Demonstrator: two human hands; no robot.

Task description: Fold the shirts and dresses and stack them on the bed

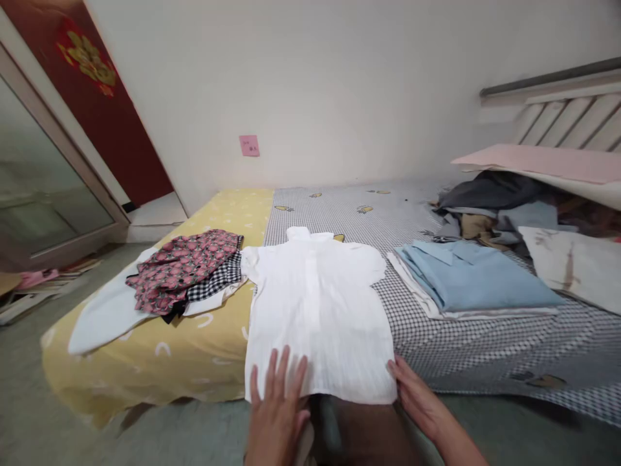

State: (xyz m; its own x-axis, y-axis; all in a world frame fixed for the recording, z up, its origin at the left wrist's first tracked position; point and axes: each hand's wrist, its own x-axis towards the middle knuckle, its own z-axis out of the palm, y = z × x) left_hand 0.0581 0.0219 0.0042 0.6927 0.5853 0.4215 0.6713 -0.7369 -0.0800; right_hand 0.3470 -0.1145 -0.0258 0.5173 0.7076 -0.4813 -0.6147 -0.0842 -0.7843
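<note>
The white shirt (323,310) is lying on the bed (427,362), collar pointing far; the left hand (277,408) is spreading its fingers over the near-left hem, the right hand (420,398) touching the near-right corner (whether pinching, I cannot tell).

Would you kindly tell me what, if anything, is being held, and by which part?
The left hand lies open on the white shirt, apparently not gripping; the right hand is at its lower side edge, grip unclear.
</note>
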